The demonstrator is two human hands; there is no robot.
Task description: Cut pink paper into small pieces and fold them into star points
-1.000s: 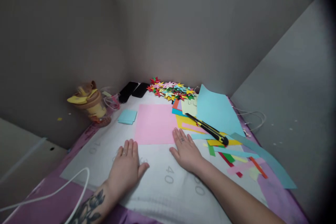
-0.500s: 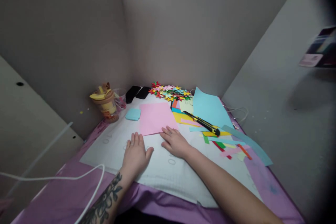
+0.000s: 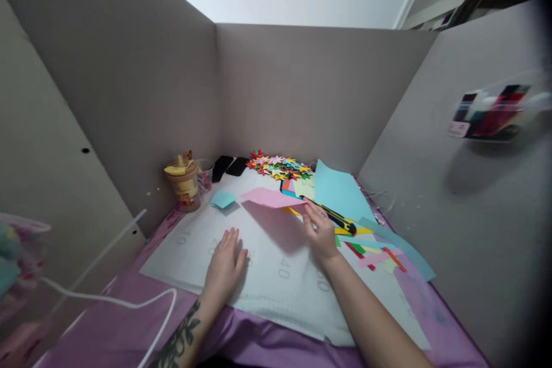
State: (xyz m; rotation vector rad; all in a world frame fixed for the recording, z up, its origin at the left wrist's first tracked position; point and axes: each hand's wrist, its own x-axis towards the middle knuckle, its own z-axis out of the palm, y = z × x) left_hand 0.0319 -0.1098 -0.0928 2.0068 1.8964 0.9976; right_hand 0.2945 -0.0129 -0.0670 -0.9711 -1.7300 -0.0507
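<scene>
A pink sheet of paper (image 3: 269,198) is lifted off the white mat (image 3: 259,287) and casts a shadow on it. My right hand (image 3: 321,230) pinches its right corner between thumb and fingers. Resting on the mat to the left, my left hand (image 3: 226,261) holds nothing, its thumb apart from the other fingers. A small light-blue piece of paper (image 3: 223,199) lies left of the pink sheet, one edge raised. Just beyond my right hand lies a black and yellow utility knife (image 3: 340,221), on top of coloured paper strips (image 3: 366,256).
Folded paper stars (image 3: 276,165) are heaped at the back, beside two black phones (image 3: 237,166). A brown cup (image 3: 183,184) and a clear plastic cup (image 3: 205,172) stand back left. A large blue sheet (image 3: 340,190) lies back right. Grey panels (image 3: 323,92) enclose the table; a white cable (image 3: 129,306) crosses front left.
My right hand has taken the pink sheet by its corner, raised it and moved right. My left hand stays on the mat. The small blue paper's edge has lifted. The view has tilted up.
</scene>
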